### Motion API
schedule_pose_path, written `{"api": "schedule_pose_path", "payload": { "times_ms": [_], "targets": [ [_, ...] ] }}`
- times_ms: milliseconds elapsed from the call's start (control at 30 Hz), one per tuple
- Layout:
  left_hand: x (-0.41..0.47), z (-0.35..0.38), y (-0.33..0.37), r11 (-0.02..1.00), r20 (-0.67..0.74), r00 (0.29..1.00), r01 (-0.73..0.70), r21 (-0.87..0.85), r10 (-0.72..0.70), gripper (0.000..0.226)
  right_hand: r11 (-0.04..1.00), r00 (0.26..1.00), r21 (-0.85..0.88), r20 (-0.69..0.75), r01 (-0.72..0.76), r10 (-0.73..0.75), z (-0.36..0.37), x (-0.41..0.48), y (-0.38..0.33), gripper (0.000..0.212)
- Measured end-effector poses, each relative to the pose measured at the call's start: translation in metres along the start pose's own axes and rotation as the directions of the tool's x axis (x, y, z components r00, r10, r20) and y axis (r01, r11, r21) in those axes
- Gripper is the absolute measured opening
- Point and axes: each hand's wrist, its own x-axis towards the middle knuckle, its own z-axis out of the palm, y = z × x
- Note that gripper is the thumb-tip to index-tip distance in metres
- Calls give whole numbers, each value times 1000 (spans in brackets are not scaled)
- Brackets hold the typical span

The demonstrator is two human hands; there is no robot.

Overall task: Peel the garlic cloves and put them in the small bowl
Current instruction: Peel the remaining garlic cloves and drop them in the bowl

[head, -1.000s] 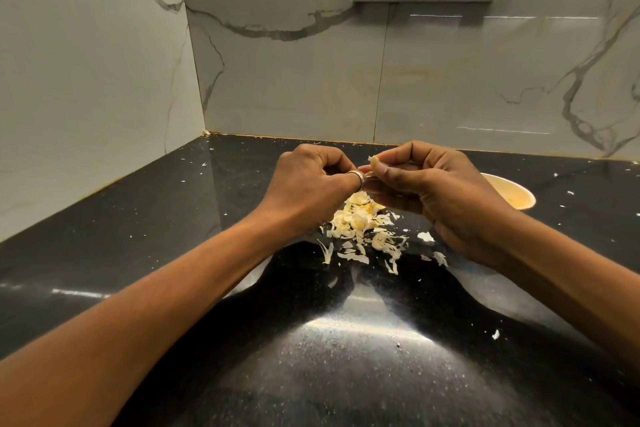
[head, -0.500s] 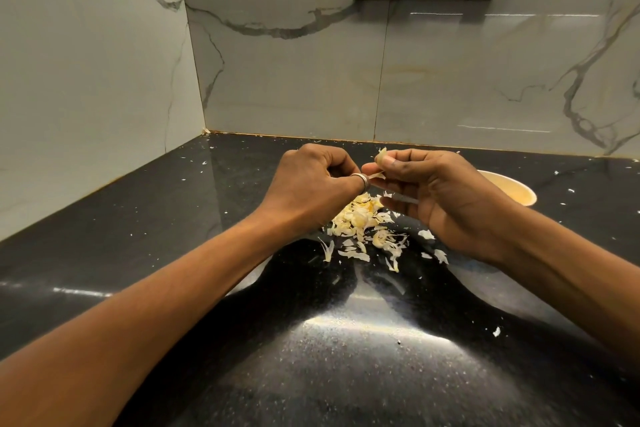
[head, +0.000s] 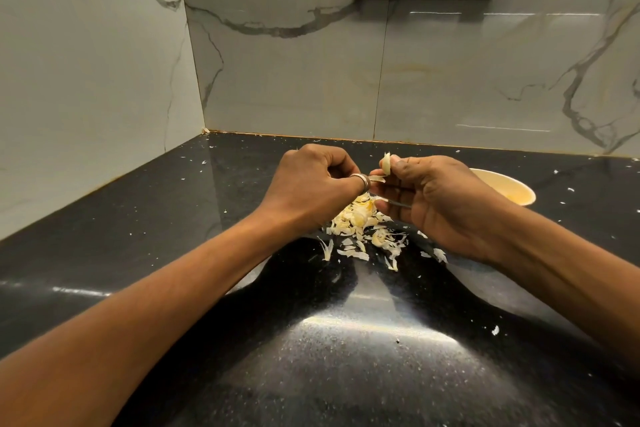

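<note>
Two hands meet: right hand (head: 446,198) pinches one garlic clove (head: 386,163); left hand (head: 311,184) pinches its skin strip (head: 376,178). One small bowl (head: 519,191) at 3 o'clock, one peel heap (head: 360,222) at 6.

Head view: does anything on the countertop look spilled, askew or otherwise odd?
Nothing odd beyond peeling debris: a pile of garlic skins lies on the black countertop, white flecks scattered wider. The small bowl stands upright beyond the right hand, which pinches a garlic clove; the left hand pinches a skin strip.
</note>
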Motion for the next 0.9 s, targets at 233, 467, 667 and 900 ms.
{"api": "schedule_pose_path", "payload": {
  "times_ms": [233,467,667,900],
  "targets": [
    [0,2,-2,996,11,999,-40,76,39,9,986,997,152,-21,-64,68,4,0,-2,22],
    [1,5,-4,999,-20,998,-53,2,53,11,995,997,69,-33,-67,70,3,2,1,24],
    [1,4,-4,989,68,995,-62,-138,72,20,998,999,-54,28,-28,29,3,0,3,27],
    [1,3,-2,983,110,990,-68,-173,88,16,995,998,-97,60,2,4,1,-3,-1,22]
  ]
}}
